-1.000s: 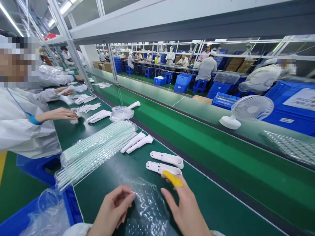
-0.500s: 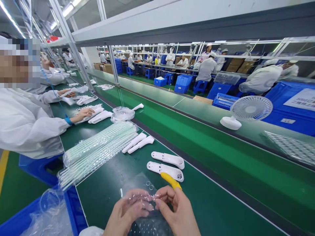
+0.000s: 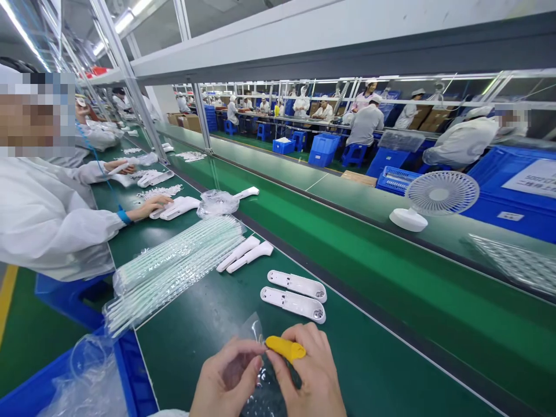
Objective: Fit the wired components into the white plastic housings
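Observation:
At the near edge of the green worktop, my left hand (image 3: 228, 376) pinches a clear plastic bag (image 3: 254, 329) between thumb and fingers. My right hand (image 3: 310, 370), wearing a yellow finger cot (image 3: 285, 348) on its index finger, is closed on the same bag, its fingertips meeting my left ones. Small shiny bits show through the bag's lower part, too small to name. Past my hands lie two white plastic handle shells (image 3: 293, 302), hollow side up. Two more white shells (image 3: 249, 256) rest farther left, outer side up.
Bundles of pale green sticks in clear film (image 3: 178, 255) lie on the left. A blue bin (image 3: 125, 370) with clear plastic bags stands below. A co-worker's hand (image 3: 152, 207) touches white shells. A green conveyor belt (image 3: 347, 243) runs beyond; a white fan (image 3: 441, 194) stands across it.
My right index finger has lowered from its raised position onto the bag. The bag is more bunched between my hands. The co-worker's nearer hand has shifted slightly on the shells.

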Motion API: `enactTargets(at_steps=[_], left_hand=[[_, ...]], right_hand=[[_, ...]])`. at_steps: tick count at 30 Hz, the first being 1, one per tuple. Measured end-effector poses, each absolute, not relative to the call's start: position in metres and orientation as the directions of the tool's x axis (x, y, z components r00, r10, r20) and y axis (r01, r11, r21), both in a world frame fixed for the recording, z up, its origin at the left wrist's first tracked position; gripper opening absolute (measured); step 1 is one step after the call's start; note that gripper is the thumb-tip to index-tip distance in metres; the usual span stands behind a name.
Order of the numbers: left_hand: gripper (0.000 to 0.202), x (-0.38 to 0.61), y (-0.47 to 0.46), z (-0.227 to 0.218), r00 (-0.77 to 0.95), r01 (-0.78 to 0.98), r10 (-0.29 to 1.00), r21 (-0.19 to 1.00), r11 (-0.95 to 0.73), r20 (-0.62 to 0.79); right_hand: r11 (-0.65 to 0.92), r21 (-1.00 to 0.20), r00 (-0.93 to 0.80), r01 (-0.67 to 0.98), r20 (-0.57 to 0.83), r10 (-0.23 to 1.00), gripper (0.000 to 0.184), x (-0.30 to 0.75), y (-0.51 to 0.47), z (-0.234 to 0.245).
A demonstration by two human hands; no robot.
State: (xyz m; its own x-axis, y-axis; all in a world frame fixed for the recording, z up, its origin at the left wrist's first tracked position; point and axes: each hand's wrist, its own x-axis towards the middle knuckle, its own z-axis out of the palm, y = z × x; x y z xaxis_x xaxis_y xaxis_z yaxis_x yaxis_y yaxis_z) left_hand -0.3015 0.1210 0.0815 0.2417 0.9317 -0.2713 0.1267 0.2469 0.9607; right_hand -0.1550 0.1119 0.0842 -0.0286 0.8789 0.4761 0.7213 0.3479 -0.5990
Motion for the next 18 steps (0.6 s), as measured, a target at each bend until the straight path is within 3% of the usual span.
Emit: enactTargets(at_steps=[4,9,15,18], left_hand=[[0.025,-0.303,0.121,0.082,0.278,0.303,0.948,0.951,0.067,-0.156],[0.028,-0.307,0.123,0.079,0.317,0.498,0.942,0.865,-0.065,-0.112],[0.024,-0.312,0.128,0.071,0.386,0.389,0.881,0.914,0.113,-0.273],[0.032,-0.316,0.134,0.060,0.308,0.353,0.876,0.900,0.257,-0.371]], right_hand=[[0.356,-0.610,-0.065,0.708,0.446,0.893,0.010,-0.154,0.114,0.086],[0.394,-0.457,-0.123,0.797,0.516,0.847,0.014,-0.157,0.110,0.081],[0.357,-0.554,-0.112,0.752,0.427,0.897,0.014,-0.150,0.113,0.066],[0.309,-0.670,-0.046,0.675,0.379,0.924,0.011,-0.134,0.118,0.067]])
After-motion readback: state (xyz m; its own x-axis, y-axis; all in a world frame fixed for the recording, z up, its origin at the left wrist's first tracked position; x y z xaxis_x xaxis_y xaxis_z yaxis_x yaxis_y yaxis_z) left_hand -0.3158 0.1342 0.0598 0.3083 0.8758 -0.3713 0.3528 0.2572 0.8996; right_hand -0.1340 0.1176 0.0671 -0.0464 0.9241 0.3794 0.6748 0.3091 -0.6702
